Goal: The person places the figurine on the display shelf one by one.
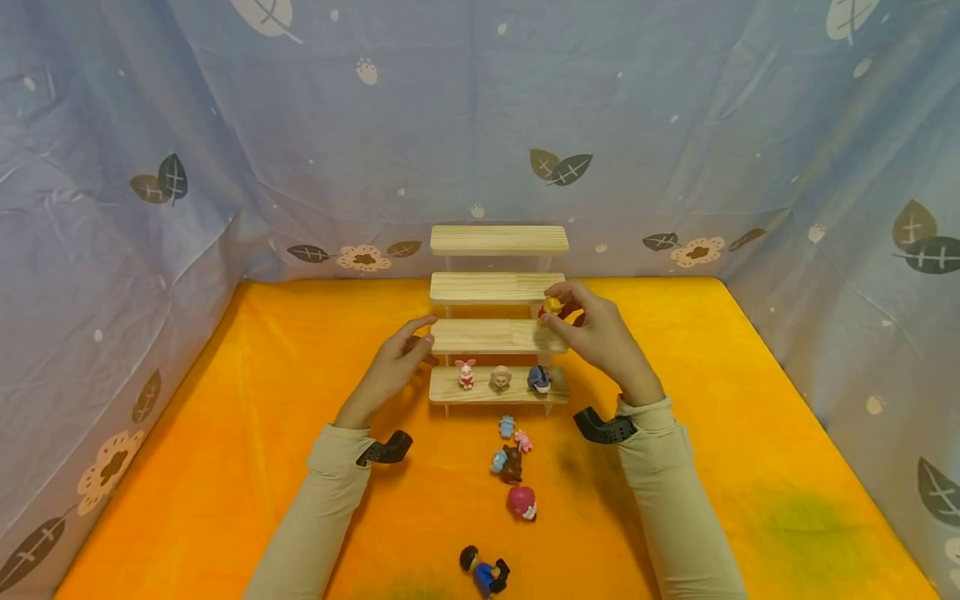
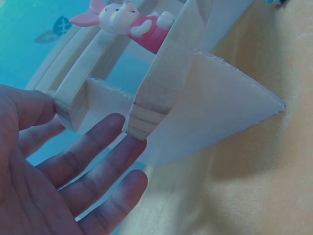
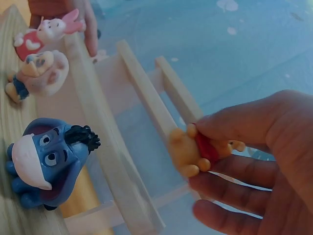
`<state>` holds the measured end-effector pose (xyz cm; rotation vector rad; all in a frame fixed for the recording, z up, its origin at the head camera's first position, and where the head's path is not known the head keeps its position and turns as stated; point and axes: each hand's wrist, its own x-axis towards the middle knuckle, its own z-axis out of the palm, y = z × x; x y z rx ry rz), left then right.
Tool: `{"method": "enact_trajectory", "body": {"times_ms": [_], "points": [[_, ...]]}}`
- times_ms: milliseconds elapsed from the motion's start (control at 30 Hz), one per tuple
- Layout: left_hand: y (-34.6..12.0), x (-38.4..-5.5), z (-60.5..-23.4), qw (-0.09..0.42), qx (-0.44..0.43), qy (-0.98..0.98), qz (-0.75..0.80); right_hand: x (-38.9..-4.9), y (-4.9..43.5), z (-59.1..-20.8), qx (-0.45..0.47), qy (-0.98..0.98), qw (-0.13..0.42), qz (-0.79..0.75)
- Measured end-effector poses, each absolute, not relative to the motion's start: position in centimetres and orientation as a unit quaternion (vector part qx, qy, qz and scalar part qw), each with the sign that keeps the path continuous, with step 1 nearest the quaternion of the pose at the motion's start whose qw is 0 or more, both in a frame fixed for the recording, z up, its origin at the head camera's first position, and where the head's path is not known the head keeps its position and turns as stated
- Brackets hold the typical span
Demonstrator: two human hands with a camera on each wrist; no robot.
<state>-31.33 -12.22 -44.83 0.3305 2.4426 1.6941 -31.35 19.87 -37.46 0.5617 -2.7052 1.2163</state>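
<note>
Head view: Pooh figurine [image 1: 552, 304] pinched at the right end of the tiered wooden stand [image 1: 480, 287].
Right hand [image 1: 600, 333], the nearer, grips it between thumb and fingers, apparently just above the second-lowest shelf [image 1: 480, 337], higher and farther back than the Eeyore figurine [image 1: 538, 380]; its long axis, part-covered, cannot be told. Left hand [image 1: 392, 364], fingers spread, touches the opposite end.

The four-tier shelf [image 1: 498, 239] stands on the cloth [image 1: 225, 433] in front of the curtain [image 1: 420, 150]. The lowest tier [image 1: 445, 388] carries, left to right, the pig figure [image 1: 466, 377], the middle figure [image 1: 500, 378] and the donkey figure [image 1: 537, 379]. Forward lie a figure cluster [image 1: 512, 467], a single figure [image 1: 521, 500], then a doll [image 1: 483, 575]. The left hand [image 1: 390, 367] is at the shelf's left end; the right hand [image 1: 603, 333] and held figure [image 1: 552, 305], its right.
</note>
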Motion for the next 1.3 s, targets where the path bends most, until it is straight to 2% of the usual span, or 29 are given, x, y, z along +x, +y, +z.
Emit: {"method": "enact_trajectory", "body": {"times_ms": [167,467,1300], "points": [[-12.3,-31.3,-44.8,0.078,0.109,0.813,0.566,-31.4,19.8,-37.5,0.189,-0.9,0.026,0.393],[-12.3,-31.3,-44.9,0.078,0.112,0.812,0.568,-31.4,19.8,-37.7,0.197,-0.903,0.0,0.381],[-12.3,-31.3,-44.8,0.081,0.117,0.813,0.565,-31.7,19.6,-38.5,0.177,-0.912,-0.001,0.37]]}}
